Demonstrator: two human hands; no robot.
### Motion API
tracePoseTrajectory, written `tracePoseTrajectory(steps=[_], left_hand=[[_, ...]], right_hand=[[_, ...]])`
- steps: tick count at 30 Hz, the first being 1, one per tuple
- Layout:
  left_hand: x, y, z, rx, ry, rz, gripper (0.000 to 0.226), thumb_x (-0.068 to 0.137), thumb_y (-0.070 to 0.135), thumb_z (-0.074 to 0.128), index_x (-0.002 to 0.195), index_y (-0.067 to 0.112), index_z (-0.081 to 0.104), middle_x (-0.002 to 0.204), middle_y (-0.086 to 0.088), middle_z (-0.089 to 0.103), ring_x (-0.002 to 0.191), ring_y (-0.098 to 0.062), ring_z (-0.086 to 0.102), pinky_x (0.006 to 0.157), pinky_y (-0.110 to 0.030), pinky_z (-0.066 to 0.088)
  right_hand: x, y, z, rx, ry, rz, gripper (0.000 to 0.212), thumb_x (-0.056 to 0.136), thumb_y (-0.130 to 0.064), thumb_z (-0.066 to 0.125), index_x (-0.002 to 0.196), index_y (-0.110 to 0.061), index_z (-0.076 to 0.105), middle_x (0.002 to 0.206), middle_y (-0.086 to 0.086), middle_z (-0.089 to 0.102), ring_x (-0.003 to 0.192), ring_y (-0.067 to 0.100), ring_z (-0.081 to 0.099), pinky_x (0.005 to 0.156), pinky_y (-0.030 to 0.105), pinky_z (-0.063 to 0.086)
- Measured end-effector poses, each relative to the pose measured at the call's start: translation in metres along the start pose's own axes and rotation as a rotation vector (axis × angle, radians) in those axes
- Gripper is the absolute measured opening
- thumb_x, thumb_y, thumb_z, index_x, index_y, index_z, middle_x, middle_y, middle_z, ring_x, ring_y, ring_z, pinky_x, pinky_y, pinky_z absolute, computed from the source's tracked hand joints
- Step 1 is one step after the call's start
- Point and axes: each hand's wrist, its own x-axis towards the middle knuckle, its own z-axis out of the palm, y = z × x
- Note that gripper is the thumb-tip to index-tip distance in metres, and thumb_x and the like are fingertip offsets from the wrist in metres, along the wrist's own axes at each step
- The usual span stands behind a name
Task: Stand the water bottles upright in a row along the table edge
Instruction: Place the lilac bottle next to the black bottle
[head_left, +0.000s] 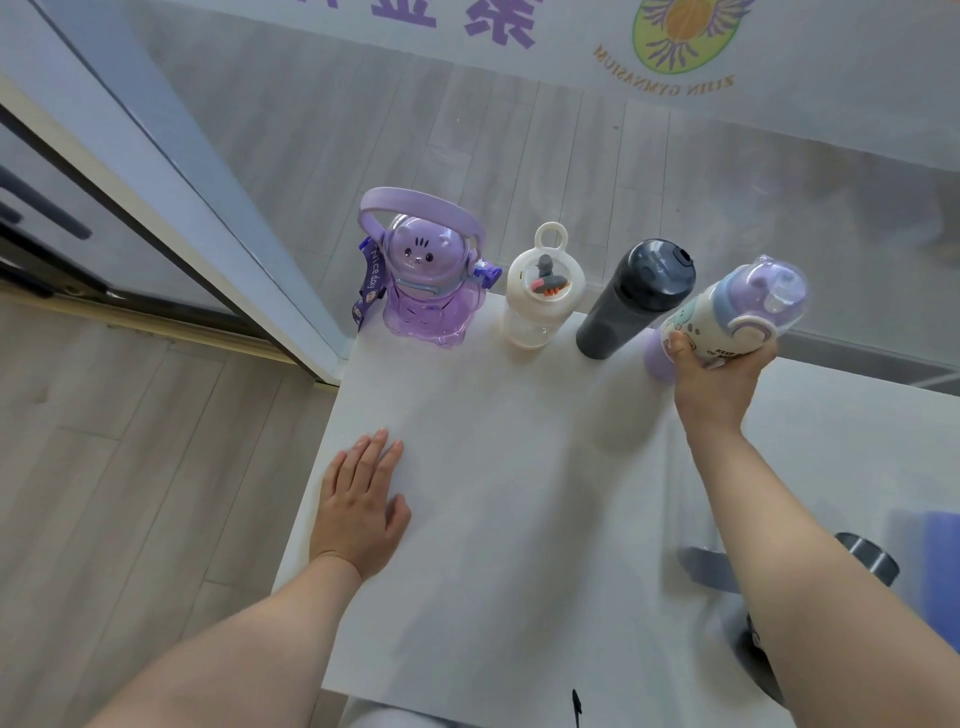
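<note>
I noted three bottles upright along the far edge of the white surface (467, 519): purple bear bottle (426, 286), white bottle (540, 296) right of it, dark bottle (634, 301) further right. My right hand (719, 376) was clamped on the cartoon bottle (743, 317), just right of the dark bottle, long axis near vertical, cap up. Left hand (361, 509) lay flat, fingers spread, nearer me than the bear bottle.

Bright, soft daylight — edges warped.
</note>
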Motion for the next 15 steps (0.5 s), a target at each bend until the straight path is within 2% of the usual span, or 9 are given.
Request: tracePoseTrajectory(steps=[5,10,12,15], left_hand=[[0.000,0.001,0.000,-0.011,0.000,0.000,0.063,0.085,0.035,0.036,0.146,0.020,0.033,0.157,-0.003,0.029,0.145,-0.020,0.021,0.119,-0.041,0.013],[0.000,-0.001,-0.001,-0.018,-0.007,0.004,0.063,0.085,0.035,0.035,0.146,0.020,0.033,0.156,-0.003,0.030,0.145,-0.020,0.021,0.118,-0.042,0.014],[0.000,-0.001,-0.001,-0.023,-0.010,0.005,0.063,0.085,0.035,0.035,0.146,0.020,0.034,0.156,-0.003,0.030,0.145,-0.020,0.022,0.118,-0.043,0.015],[0.000,-0.001,-0.001,-0.024,-0.009,0.008,0.063,0.085,0.035,0.035,0.146,0.019,0.034,0.156,-0.004,0.030,0.145,-0.020,0.021,0.118,-0.042,0.014]], right_hand=[[0.001,0.000,0.000,-0.002,0.002,-0.012,0.075,0.068,-0.037,0.082,0.116,-0.026,0.026,0.129,0.003,0.048,0.113,0.019,0.056,0.094,0.031,0.049],[-0.001,-0.001,-0.003,-0.054,-0.026,0.026,0.076,0.072,-0.036,0.081,0.123,-0.023,0.026,0.126,-0.005,0.048,0.109,0.017,0.057,0.085,0.027,0.043],[-0.002,-0.004,-0.005,-0.091,-0.041,0.071,0.081,0.074,-0.039,0.080,0.131,-0.017,0.027,0.123,-0.009,0.048,0.108,0.016,0.056,0.087,0.029,0.042],[-0.004,-0.005,-0.010,-0.118,-0.081,0.113,0.087,0.074,-0.042,0.080,0.136,-0.013,0.026,0.130,-0.004,0.050,0.112,0.017,0.055,0.094,0.035,0.045]])
